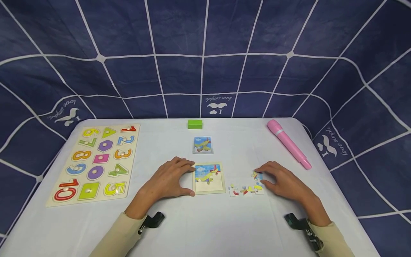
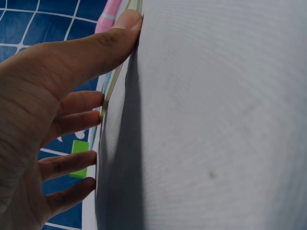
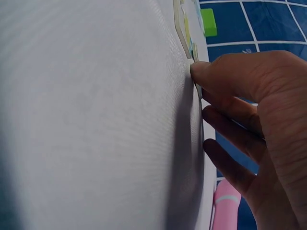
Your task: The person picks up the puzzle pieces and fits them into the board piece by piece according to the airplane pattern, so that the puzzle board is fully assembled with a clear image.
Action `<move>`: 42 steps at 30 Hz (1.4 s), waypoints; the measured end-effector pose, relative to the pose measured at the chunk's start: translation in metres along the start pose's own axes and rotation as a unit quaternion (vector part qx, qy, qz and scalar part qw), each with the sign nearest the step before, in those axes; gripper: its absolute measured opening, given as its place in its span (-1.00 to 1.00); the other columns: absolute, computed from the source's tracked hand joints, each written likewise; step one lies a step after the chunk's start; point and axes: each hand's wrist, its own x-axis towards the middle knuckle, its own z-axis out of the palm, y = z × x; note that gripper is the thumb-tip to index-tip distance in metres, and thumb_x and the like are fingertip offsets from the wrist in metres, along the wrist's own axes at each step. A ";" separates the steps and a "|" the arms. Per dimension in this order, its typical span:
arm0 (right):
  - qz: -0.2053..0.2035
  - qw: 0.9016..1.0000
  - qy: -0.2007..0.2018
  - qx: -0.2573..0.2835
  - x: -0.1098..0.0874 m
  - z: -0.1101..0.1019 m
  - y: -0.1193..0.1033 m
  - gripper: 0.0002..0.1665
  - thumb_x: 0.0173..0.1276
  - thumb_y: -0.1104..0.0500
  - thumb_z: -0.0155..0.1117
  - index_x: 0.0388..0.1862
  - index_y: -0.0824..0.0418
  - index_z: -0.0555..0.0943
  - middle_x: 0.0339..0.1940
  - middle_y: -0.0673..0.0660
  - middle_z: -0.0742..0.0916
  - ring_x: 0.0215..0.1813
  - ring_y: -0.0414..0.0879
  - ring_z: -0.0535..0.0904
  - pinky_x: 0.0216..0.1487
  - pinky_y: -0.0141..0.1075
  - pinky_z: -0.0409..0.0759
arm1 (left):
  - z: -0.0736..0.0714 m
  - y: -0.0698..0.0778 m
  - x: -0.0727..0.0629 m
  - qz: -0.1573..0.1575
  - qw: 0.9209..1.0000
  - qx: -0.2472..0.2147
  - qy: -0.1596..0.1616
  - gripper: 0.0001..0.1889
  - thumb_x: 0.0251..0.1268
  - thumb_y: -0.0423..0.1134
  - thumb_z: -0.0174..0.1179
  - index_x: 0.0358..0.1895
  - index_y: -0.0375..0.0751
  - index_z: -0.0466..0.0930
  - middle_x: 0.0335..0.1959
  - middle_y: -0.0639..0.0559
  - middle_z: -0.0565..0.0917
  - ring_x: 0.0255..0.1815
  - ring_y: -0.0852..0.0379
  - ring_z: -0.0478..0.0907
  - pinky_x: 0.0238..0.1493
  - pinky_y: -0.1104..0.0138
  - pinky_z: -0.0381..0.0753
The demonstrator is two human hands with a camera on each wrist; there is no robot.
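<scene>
A square puzzle board (image 1: 216,187) with a light rim lies in front of me, its upper part filled with airplane picture pieces. My left hand (image 1: 171,177) rests beside its left edge, thumb at the near corner and fingertips touching farther up; the left wrist view shows those fingers (image 2: 76,122) fairly straight and spread. To the right, my right hand (image 1: 287,182) pinches a small puzzle piece (image 1: 255,175) between thumb and index finger, just above several loose puzzle pieces (image 1: 247,191). In the right wrist view, the thumb (image 3: 225,72) partly covers that piece.
A picture card (image 1: 203,145) with a yellow airplane lies behind the board, and a green block (image 1: 195,124) stands farther back. On the left is a wooden number-and-shape board (image 1: 80,146). A pink microphone-shaped object (image 1: 289,144) lies at the right. Dark blue gridded cloth (image 1: 179,75) surrounds the table.
</scene>
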 end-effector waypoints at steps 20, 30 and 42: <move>-0.006 1.000 -0.006 0.005 0.008 -0.002 -0.004 -0.53 0.34 0.29 0.57 0.20 0.02 0.78 0.10 -0.12 0.71 0.15 -0.16 0.63 0.19 -0.04 0.65 | 0.002 -0.001 -0.001 0.000 1.000 0.002 0.000 -0.13 -0.14 0.31 0.71 0.31 0.00 0.73 0.45 0.13 0.61 0.40 0.00 0.49 0.27 -0.07 0.60; -0.008 1.000 -0.017 0.014 0.021 -0.001 -0.016 -0.56 0.36 0.24 0.56 0.20 0.01 0.79 0.08 -0.14 0.69 0.12 -0.22 0.61 0.17 -0.07 0.67 | 0.000 0.001 -0.001 -0.003 1.000 0.001 -0.005 -0.12 -0.13 0.31 0.71 0.32 0.01 0.73 0.46 0.12 0.60 0.42 0.00 0.48 0.30 -0.08 0.59; -0.042 0.998 -0.028 0.023 0.040 0.004 -0.034 -0.56 0.34 0.20 0.57 0.20 0.00 0.79 0.06 -0.17 0.68 0.08 -0.26 0.59 0.15 -0.15 0.68 | 0.001 0.000 0.000 0.000 1.000 0.002 -0.004 -0.12 -0.13 0.31 0.71 0.32 0.00 0.73 0.45 0.12 0.61 0.41 0.00 0.48 0.29 -0.06 0.59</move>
